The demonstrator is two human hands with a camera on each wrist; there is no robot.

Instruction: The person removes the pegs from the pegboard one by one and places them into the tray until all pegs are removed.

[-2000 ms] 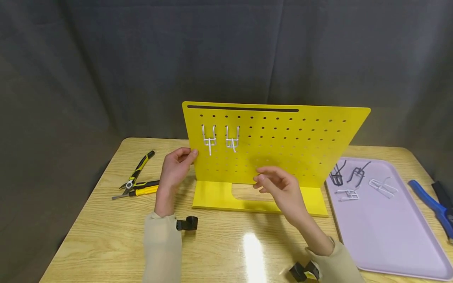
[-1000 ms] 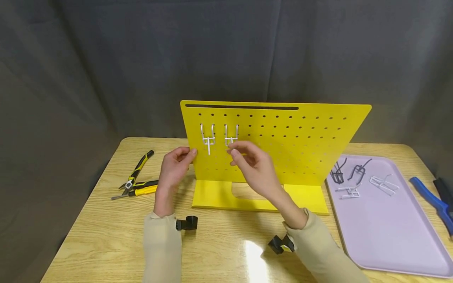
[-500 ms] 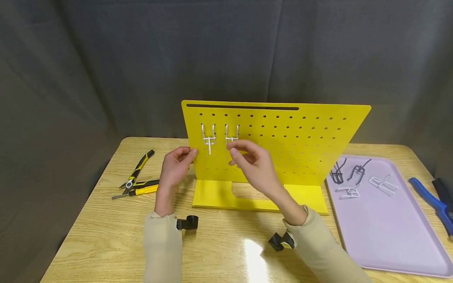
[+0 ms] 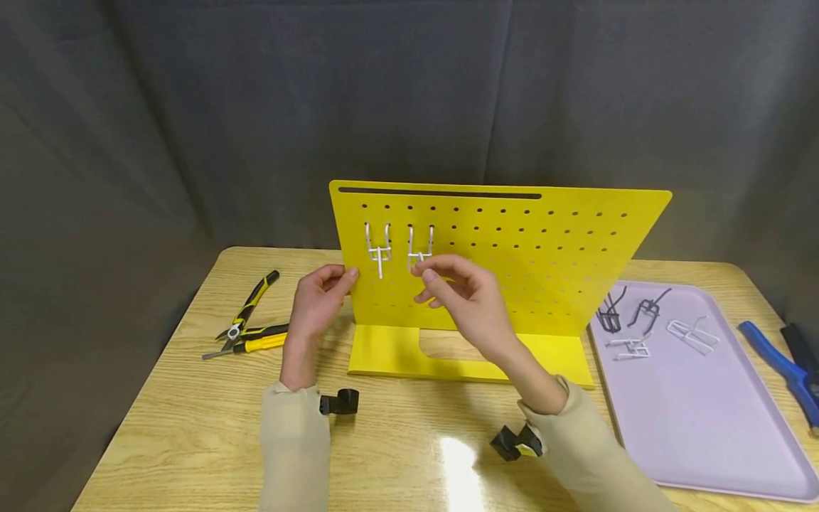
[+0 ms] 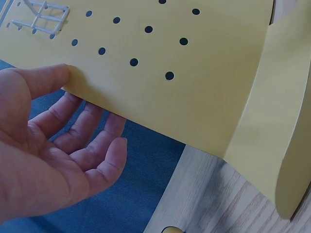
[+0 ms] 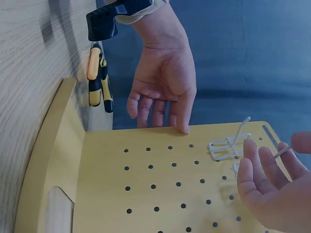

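Note:
A yellow pegboard (image 4: 512,270) stands upright on its own base. My left hand (image 4: 320,299) grips its left edge, thumb on the front face and fingers behind, as the left wrist view (image 5: 63,136) shows. Two white wire pegboard hooks hang side by side in the upper left holes. The left hook (image 4: 379,252) is untouched by either hand. My right hand (image 4: 470,299) pinches the prong of the other hook (image 4: 420,254) between thumb and index finger. Its other fingers are loosely bent, and they partly cover this hook in the right wrist view (image 6: 272,189).
A lilac tray (image 4: 704,419) on the right holds two black hooks (image 4: 648,309) and two white hooks (image 4: 694,334). Blue-handled pliers (image 4: 777,363) lie beyond it. Yellow-and-black cutters (image 4: 252,306) and a yellow screwdriver (image 4: 262,345) lie left of the board.
My right hand has moved left and up from the board's lower middle to the second hook and taken its prong. In the last half second it shifted slightly. My left hand stayed put.

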